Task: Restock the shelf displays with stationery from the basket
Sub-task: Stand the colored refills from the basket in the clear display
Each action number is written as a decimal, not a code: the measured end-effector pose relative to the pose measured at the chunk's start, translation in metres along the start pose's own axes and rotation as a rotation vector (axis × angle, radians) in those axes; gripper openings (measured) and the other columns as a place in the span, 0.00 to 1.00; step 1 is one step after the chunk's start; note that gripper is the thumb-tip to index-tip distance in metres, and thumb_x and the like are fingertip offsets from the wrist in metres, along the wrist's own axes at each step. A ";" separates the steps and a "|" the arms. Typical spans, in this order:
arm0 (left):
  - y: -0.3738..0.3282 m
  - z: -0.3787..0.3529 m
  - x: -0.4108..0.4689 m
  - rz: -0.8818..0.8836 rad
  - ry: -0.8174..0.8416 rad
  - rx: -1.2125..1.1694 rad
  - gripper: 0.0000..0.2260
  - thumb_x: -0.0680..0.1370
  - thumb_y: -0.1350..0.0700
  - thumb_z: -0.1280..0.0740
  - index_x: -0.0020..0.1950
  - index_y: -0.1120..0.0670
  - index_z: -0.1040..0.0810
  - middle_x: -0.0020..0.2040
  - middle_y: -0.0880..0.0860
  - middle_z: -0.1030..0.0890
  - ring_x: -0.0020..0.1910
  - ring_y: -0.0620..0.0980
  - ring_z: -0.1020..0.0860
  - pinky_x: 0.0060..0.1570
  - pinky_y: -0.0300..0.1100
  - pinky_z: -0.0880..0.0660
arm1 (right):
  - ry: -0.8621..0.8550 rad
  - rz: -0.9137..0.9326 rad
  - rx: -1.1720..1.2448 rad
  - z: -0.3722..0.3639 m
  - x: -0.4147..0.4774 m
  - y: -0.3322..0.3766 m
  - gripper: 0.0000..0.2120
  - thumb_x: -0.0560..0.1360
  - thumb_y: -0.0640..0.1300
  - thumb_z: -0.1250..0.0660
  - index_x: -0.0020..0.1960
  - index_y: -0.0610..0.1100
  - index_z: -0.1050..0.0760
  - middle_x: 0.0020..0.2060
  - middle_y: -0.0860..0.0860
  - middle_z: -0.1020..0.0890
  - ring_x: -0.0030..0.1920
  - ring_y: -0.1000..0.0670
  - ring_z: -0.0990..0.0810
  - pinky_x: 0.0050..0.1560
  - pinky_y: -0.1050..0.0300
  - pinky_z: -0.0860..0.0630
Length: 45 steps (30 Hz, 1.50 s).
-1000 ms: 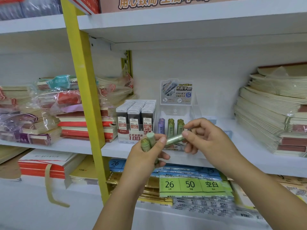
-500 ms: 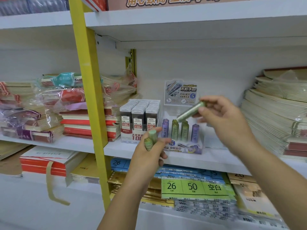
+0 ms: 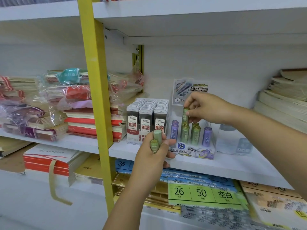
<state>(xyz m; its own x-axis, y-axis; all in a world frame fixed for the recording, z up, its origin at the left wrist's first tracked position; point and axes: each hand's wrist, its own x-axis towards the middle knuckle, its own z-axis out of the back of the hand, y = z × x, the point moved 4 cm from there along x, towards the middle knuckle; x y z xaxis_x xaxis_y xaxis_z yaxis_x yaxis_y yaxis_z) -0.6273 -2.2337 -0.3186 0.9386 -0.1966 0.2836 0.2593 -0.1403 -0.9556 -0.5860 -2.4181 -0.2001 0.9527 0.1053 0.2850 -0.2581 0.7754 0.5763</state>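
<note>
A clear display box (image 3: pixel 196 151) on the white shelf (image 3: pixel 232 166) holds upright green and purple lead tubes (image 3: pixel 194 135). My right hand (image 3: pixel 206 108) pinches one green tube (image 3: pixel 184 116) by its top, upright, just above the box's back row. My left hand (image 3: pixel 156 151) grips two more green tubes (image 3: pixel 156 140) in front of the shelf edge, left of the box. No basket is in view.
A tray of grey 0.5 lead cases (image 3: pixel 147 120) stands left of the display box. Notebook stacks (image 3: pixel 93 123) lie beyond the yellow post (image 3: pixel 98 97). More notebooks (image 3: pixel 282 100) are piled at right. Paper packs (image 3: pixel 202 193) fill the lower shelf.
My right hand has carried the green tube from my left hand up to the display box and turned it upright over the back row. My left hand stays put.
</note>
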 end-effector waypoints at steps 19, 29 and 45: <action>-0.005 0.003 -0.006 0.021 0.058 -0.036 0.08 0.78 0.51 0.30 0.55 0.40 0.19 0.48 0.46 0.14 0.36 0.40 0.20 0.33 0.34 0.24 | -0.098 -0.014 -0.152 -0.003 -0.016 0.007 0.06 0.78 0.41 0.34 0.50 0.50 0.20 0.47 0.56 0.18 0.49 0.56 0.21 0.48 0.64 0.27; -0.014 -0.023 -0.025 0.070 0.295 0.016 0.07 0.79 0.54 0.31 0.54 0.56 0.18 0.40 0.48 0.14 0.29 0.41 0.25 0.28 0.33 0.29 | -0.124 0.138 0.536 -0.045 -0.117 0.021 0.12 0.74 0.39 0.30 0.54 0.52 0.18 0.48 0.56 0.15 0.50 0.58 0.17 0.48 0.66 0.22; -0.015 -0.003 -0.024 0.005 0.060 -0.050 0.06 0.75 0.54 0.26 0.50 0.44 0.16 0.28 0.42 0.24 0.24 0.41 0.32 0.23 0.34 0.34 | -0.110 0.076 0.318 -0.036 -0.128 -0.004 0.10 0.68 0.44 0.23 0.45 0.56 0.20 0.42 0.54 0.17 0.43 0.51 0.18 0.49 0.57 0.21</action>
<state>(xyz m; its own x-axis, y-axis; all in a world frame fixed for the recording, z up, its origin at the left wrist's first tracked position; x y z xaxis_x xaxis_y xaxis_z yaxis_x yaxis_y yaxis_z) -0.6546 -2.2301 -0.3110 0.9241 -0.2550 0.2846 0.2416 -0.1872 -0.9521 -0.7012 -2.4122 -0.2669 0.9104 0.0735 0.4072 -0.3809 0.5332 0.7554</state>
